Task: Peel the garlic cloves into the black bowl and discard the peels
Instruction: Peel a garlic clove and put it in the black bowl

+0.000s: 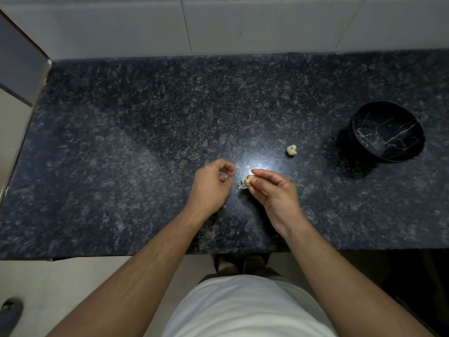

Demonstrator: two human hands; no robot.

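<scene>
My right hand (274, 190) pinches a pale garlic clove (249, 178) between thumb and fingertips above the dark granite counter (145, 142). Thin whitish peel (242, 185) hangs just below the clove. My left hand (213, 183) is a little to the left, fingers curled, with a small glinting scrap of peel (224, 176) at its fingertips. A garlic bulb (292, 150) lies on the counter to the right of my hands. The black bowl (387, 132) with white veining stands at the far right, and nothing shows inside it.
A tiled wall (243, 25) runs behind the counter. A side panel (17, 69) bounds the left end. The counter's front edge is just under my forearms. A dark sandal (11, 312) lies on the floor at the lower left.
</scene>
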